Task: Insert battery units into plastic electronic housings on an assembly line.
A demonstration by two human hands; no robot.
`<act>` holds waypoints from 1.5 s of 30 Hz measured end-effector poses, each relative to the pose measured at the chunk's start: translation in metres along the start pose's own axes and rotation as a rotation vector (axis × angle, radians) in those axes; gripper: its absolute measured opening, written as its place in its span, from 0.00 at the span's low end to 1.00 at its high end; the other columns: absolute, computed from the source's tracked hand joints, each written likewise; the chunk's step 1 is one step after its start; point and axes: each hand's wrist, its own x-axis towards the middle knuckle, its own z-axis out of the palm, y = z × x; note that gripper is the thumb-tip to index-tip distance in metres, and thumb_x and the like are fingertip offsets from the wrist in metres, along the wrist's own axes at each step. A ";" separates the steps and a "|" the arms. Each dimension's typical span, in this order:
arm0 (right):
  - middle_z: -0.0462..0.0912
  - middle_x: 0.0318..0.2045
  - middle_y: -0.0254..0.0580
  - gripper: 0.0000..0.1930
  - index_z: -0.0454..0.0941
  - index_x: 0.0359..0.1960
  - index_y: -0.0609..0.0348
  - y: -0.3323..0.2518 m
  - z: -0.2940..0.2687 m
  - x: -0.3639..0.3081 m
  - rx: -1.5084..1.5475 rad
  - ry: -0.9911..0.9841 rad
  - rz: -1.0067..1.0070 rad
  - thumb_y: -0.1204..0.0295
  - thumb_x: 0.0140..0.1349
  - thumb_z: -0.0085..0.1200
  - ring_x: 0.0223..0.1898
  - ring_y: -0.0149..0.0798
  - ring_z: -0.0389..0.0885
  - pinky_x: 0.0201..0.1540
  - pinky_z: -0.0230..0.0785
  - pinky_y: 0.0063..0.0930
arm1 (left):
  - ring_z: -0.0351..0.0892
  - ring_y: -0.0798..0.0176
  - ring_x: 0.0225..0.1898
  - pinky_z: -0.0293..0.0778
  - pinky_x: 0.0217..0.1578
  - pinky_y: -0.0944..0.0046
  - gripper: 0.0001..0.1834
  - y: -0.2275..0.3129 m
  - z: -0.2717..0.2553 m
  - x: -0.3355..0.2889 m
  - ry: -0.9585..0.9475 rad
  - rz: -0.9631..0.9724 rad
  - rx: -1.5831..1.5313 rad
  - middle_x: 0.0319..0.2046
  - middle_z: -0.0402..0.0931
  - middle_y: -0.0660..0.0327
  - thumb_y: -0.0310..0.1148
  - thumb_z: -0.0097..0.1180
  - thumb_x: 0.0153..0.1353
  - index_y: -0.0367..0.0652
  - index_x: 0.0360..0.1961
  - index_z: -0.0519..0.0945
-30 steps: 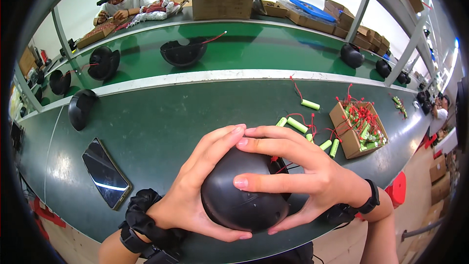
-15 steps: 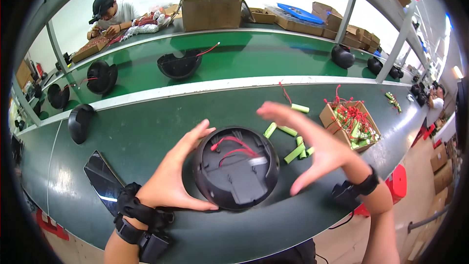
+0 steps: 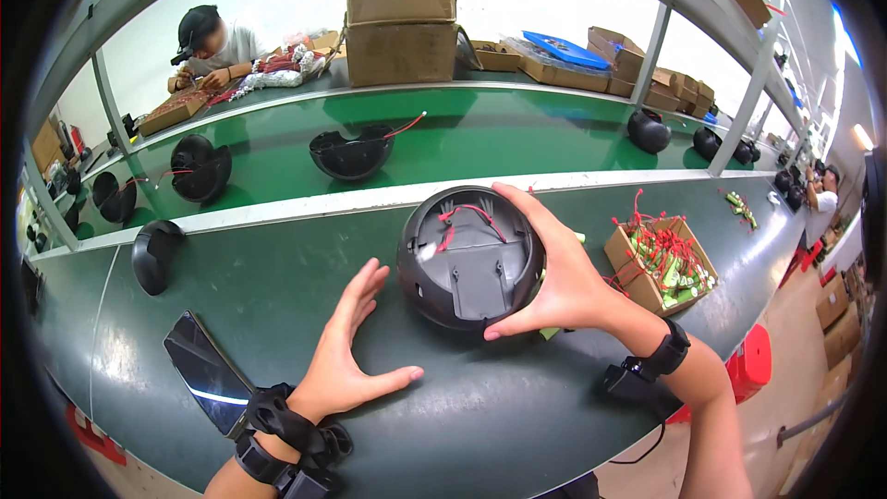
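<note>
My right hand (image 3: pixel 575 285) grips the right side of a round black plastic shell (image 3: pixel 473 279), fingers at its far edge and thumb at its near rim. The shell's open side faces me. A red wire and a small white connector lie inside it, above a rectangular ridged compartment. To the left and nearer, my left hand (image 3: pixel 340 365) is apart from the shell, its fingers spread with nothing in them. Behind the shell and right hand, green cylindrical cells (image 3: pixel 549 333) are mostly hidden. A cardboard box (image 3: pixel 637 275) of green cells with red wires stands right of my right hand.
A dark phone (image 3: pixel 205 368) and a black curved shell (image 3: pixel 157 257) lie at the left. More shells, such as a half shell with a red wire (image 3: pixel 351 155), sit on the green belt (image 3: pixel 517 125) beyond the white rail. Across it, a person (image 3: pixel 222 51) works.
My right hand has closed on the shell, which has moved away and rightward and turned. My left hand has come off it and stays nearer me. The view has tilted slightly.
</note>
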 end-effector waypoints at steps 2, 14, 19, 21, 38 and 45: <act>0.62 0.61 0.58 0.62 0.54 0.65 0.64 0.000 -0.001 0.006 -0.152 0.039 -0.108 0.59 0.23 0.78 0.64 0.54 0.62 0.65 0.55 0.39 | 0.54 0.51 0.68 0.52 0.66 0.50 0.59 -0.002 0.001 -0.001 0.024 0.013 0.004 0.65 0.55 0.47 0.35 0.74 0.40 0.42 0.70 0.48; 0.70 0.56 0.58 0.63 0.55 0.63 0.70 0.138 -0.027 0.111 -0.344 0.427 0.355 0.53 0.23 0.78 0.57 0.50 0.71 0.61 0.63 0.36 | 0.58 0.54 0.66 0.53 0.65 0.53 0.55 -0.001 0.001 0.001 0.008 0.013 0.100 0.62 0.61 0.51 0.35 0.74 0.40 0.40 0.67 0.54; 0.63 0.61 0.59 0.68 0.47 0.66 0.70 0.187 -0.014 0.128 -0.325 0.496 0.684 0.43 0.26 0.74 0.60 0.53 0.68 0.59 0.65 0.40 | 0.69 0.52 0.58 0.64 0.58 0.57 0.47 0.002 0.003 0.002 0.058 0.085 0.187 0.56 0.67 0.51 0.40 0.73 0.40 0.40 0.62 0.63; 0.61 0.62 0.59 0.69 0.46 0.66 0.70 0.197 -0.015 0.133 -0.398 0.464 0.715 0.41 0.27 0.72 0.59 0.54 0.68 0.59 0.65 0.41 | 0.69 0.52 0.57 0.64 0.57 0.57 0.47 0.002 0.004 0.003 0.053 0.078 0.196 0.56 0.67 0.51 0.40 0.73 0.40 0.40 0.61 0.63; 0.84 0.37 0.47 0.10 0.79 0.37 0.57 0.084 0.089 0.216 -0.902 -0.204 0.044 0.72 0.53 0.54 0.42 0.48 0.82 0.48 0.69 0.42 | 0.71 0.54 0.55 0.65 0.57 0.59 0.31 0.001 -0.002 0.001 0.081 0.097 0.252 0.50 0.71 0.53 0.36 0.70 0.45 0.39 0.51 0.73; 0.81 0.27 0.50 0.07 0.81 0.26 0.63 0.091 0.068 0.206 -0.162 -0.276 0.485 0.74 0.50 0.52 0.32 0.45 0.81 0.34 0.71 0.36 | 0.71 0.58 0.55 0.66 0.57 0.60 0.20 -0.009 0.005 0.001 0.194 0.097 0.083 0.51 0.70 0.55 0.29 0.64 0.52 0.38 0.47 0.75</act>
